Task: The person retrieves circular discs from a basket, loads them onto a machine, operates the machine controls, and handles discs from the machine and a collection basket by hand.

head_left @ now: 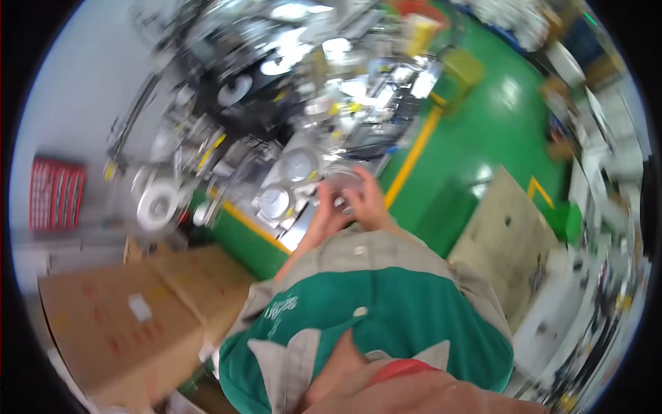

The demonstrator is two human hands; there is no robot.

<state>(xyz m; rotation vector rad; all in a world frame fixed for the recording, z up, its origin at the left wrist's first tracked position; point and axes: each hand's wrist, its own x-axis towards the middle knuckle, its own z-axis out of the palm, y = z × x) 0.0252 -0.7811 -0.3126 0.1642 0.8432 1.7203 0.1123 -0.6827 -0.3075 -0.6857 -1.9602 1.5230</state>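
My left hand and my right hand are close together in front of my waist. Their fingers curve around a round, see-through container, one hand on each side. Blur hides its exact kind and whatever is inside. Beyond my left hand, a round grey-rimmed dish rests on the bench, with a larger round grey dish just behind it.
A cluttered machine with reels fills the far left. A white reel juts out nearer me. Large cardboard boxes stand at my left, a beige panel at my right. Yellow lines mark the green floor.
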